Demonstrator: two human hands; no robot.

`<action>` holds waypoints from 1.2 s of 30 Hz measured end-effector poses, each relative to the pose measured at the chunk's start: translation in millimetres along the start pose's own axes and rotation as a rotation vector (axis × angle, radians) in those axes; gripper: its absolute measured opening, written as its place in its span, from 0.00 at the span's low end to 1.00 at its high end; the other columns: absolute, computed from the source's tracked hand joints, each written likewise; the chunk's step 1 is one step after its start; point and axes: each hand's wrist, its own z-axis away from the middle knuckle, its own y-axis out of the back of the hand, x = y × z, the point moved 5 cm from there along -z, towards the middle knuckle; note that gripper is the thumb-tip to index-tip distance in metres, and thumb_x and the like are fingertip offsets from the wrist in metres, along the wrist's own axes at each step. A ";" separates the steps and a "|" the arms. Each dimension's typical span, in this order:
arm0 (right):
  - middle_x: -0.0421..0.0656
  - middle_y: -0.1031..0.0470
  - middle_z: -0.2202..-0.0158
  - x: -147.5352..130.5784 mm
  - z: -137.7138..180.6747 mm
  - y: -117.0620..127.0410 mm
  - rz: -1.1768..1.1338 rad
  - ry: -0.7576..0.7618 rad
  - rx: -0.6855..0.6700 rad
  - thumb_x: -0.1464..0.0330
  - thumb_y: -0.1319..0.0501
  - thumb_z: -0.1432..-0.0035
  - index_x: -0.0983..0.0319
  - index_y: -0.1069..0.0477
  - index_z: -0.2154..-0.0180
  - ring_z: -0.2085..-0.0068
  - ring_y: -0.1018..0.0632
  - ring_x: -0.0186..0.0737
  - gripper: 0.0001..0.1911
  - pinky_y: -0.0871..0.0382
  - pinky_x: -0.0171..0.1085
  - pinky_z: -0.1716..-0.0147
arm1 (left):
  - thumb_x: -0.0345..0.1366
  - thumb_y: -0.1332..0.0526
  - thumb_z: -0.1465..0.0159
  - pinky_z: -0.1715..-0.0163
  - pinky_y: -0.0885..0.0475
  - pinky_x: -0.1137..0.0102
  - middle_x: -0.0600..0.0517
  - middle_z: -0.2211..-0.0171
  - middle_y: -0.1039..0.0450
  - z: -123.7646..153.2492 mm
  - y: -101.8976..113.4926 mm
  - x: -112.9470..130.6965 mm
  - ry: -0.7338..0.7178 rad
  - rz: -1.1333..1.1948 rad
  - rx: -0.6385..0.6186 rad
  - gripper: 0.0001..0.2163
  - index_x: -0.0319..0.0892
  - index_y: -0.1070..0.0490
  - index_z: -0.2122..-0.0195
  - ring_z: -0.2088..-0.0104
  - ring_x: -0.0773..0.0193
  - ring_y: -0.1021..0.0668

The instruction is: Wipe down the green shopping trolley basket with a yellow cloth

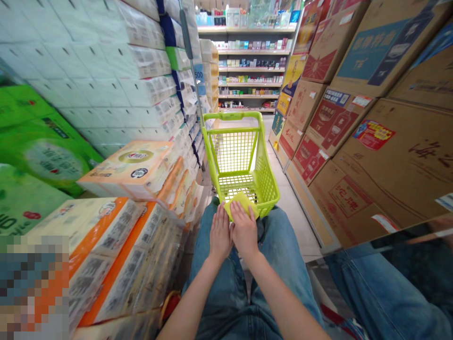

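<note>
A lime-green shopping basket cart [271, 189] of open plastic mesh stands just beyond my knees. My right hand [245, 229] lies over a yellow cloth [253, 208], pressing it to the cart's near rim. Beside it, my left hand [220, 232] rests with fingers stretched out together at the cloth's left edge and the rim. The thumbs of both hands are close together. Under my right palm the cloth is hidden. Nothing is seen lying in the cart.
Wrapped tissue packs [134, 170] are stacked close on my left, and cardboard cartons [318, 118] rise on my right. Shelves of small goods [253, 68] close off the aisle's far end. A person's jeans-clad leg [389, 293] shows at the lower right, possibly a reflection.
</note>
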 end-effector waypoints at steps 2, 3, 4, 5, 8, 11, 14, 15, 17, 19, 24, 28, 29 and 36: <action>0.45 0.34 0.37 -6.9 0.2 -0.6 -0.018 0.032 -0.023 0.81 0.50 0.44 0.64 0.38 0.37 0.35 0.36 0.37 0.32 0.60 0.44 0.32 | 0.33 0.53 0.30 0.35 0.41 0.52 0.41 0.30 0.53 0.3 0.1 -0.8 0.002 0.003 -0.010 0.31 0.43 0.70 0.29 0.30 0.54 0.49; 0.45 0.34 0.37 -5.4 0.9 2.3 -0.024 0.051 -0.034 0.81 0.50 0.44 0.62 0.39 0.37 0.35 0.36 0.37 0.33 0.61 0.45 0.32 | 0.33 0.53 0.30 0.35 0.41 0.52 0.41 0.30 0.53 0.3 0.3 -0.7 0.002 0.003 -0.012 0.31 0.42 0.69 0.29 0.30 0.54 0.49; 0.44 0.33 0.37 -1.2 2.1 6.8 -0.027 0.075 -0.047 0.81 0.51 0.44 0.61 0.39 0.37 0.35 0.36 0.36 0.33 0.63 0.46 0.32 | 0.34 0.53 0.30 0.35 0.42 0.51 0.41 0.30 0.54 0.2 0.6 -0.2 0.002 0.001 -0.012 0.31 0.42 0.69 0.29 0.30 0.54 0.50; 0.44 0.33 0.37 5.4 3.9 12.6 -0.026 0.099 -0.059 0.82 0.51 0.44 0.60 0.39 0.37 0.35 0.36 0.35 0.34 0.64 0.47 0.32 | 0.34 0.53 0.29 0.35 0.42 0.51 0.41 0.30 0.54 0.0 0.8 0.4 0.003 0.000 -0.011 0.31 0.42 0.69 0.29 0.30 0.54 0.50; 0.44 0.32 0.38 39.8 10.3 33.2 -0.002 0.110 -0.066 0.82 0.52 0.45 0.58 0.39 0.37 0.36 0.35 0.36 0.35 0.64 0.51 0.32 | 0.35 0.53 0.29 0.35 0.43 0.51 0.42 0.29 0.55 -0.6 1.3 2.7 0.004 -0.004 -0.003 0.31 0.41 0.69 0.29 0.30 0.55 0.51; 0.44 0.31 0.39 86.5 13.7 53.2 0.045 -0.003 0.017 0.82 0.53 0.46 0.57 0.38 0.38 0.36 0.33 0.38 0.35 0.60 0.55 0.34 | 0.35 0.53 0.29 0.35 0.43 0.52 0.42 0.29 0.55 -1.2 1.1 4.4 0.002 -0.010 0.007 0.31 0.41 0.69 0.29 0.30 0.55 0.51; 0.43 0.30 0.39 116.9 13.4 63.3 0.080 -0.127 0.098 0.82 0.53 0.48 0.56 0.36 0.40 0.37 0.32 0.39 0.35 0.58 0.57 0.35 | 0.35 0.53 0.29 0.34 0.43 0.52 0.41 0.29 0.55 -1.7 -0.1 5.0 0.001 -0.008 0.016 0.31 0.40 0.69 0.29 0.30 0.55 0.51; 0.43 0.31 0.39 118.8 12.5 63.2 0.090 -0.159 0.109 0.82 0.53 0.48 0.56 0.36 0.40 0.37 0.32 0.40 0.35 0.57 0.57 0.35 | 0.35 0.53 0.29 0.35 0.43 0.52 0.41 0.29 0.55 -1.8 -0.6 4.9 0.001 -0.004 0.019 0.31 0.40 0.69 0.29 0.30 0.55 0.50; 0.45 0.32 0.38 108.2 10.1 57.3 0.110 -0.203 0.111 0.82 0.52 0.49 0.58 0.36 0.39 0.36 0.33 0.41 0.36 0.54 0.55 0.35 | 0.35 0.53 0.29 0.35 0.42 0.51 0.41 0.29 0.55 -1.8 -1.4 4.5 0.002 0.007 0.029 0.31 0.40 0.69 0.29 0.30 0.54 0.50; 0.46 0.32 0.38 81.0 7.3 44.2 0.113 -0.198 0.090 0.83 0.51 0.49 0.60 0.37 0.39 0.36 0.34 0.41 0.36 0.54 0.53 0.35 | 0.36 0.53 0.29 0.35 0.42 0.51 0.41 0.29 0.55 -1.4 -1.8 3.6 -0.002 0.019 0.037 0.31 0.41 0.69 0.29 0.30 0.54 0.49; 0.46 0.33 0.38 2.8 2.7 5.8 -0.004 -0.040 -0.004 0.82 0.50 0.46 0.61 0.38 0.38 0.36 0.35 0.39 0.34 0.61 0.49 0.32 | 0.33 0.53 0.30 0.36 0.40 0.51 0.41 0.30 0.54 0.0 -0.6 -0.4 -0.004 0.030 0.010 0.30 0.42 0.67 0.29 0.30 0.54 0.49; 0.43 0.33 0.38 -4.5 3.5 7.4 -0.071 0.045 -0.041 0.81 0.50 0.44 0.59 0.39 0.37 0.36 0.35 0.36 0.34 0.62 0.47 0.32 | 0.33 0.53 0.30 0.35 0.41 0.51 0.42 0.30 0.53 -0.5 2.6 0.0 -0.007 0.021 -0.005 0.30 0.42 0.65 0.29 0.30 0.54 0.49; 0.43 0.33 0.38 1.6 4.8 11.9 -0.069 0.068 -0.060 0.82 0.51 0.44 0.58 0.39 0.37 0.36 0.35 0.35 0.34 0.62 0.47 0.32 | 0.34 0.53 0.30 0.35 0.42 0.51 0.42 0.30 0.53 -0.8 3.1 0.8 -0.009 0.017 -0.004 0.30 0.41 0.65 0.29 0.30 0.54 0.50; 0.44 0.31 0.39 97.9 17.2 56.6 0.060 -0.077 0.061 0.82 0.53 0.47 0.56 0.38 0.38 0.36 0.33 0.38 0.36 0.53 0.52 0.35 | 0.35 0.53 0.29 0.35 0.43 0.52 0.42 0.29 0.55 -1.1 1.4 4.3 -0.004 -0.008 0.012 0.31 0.40 0.68 0.29 0.30 0.54 0.51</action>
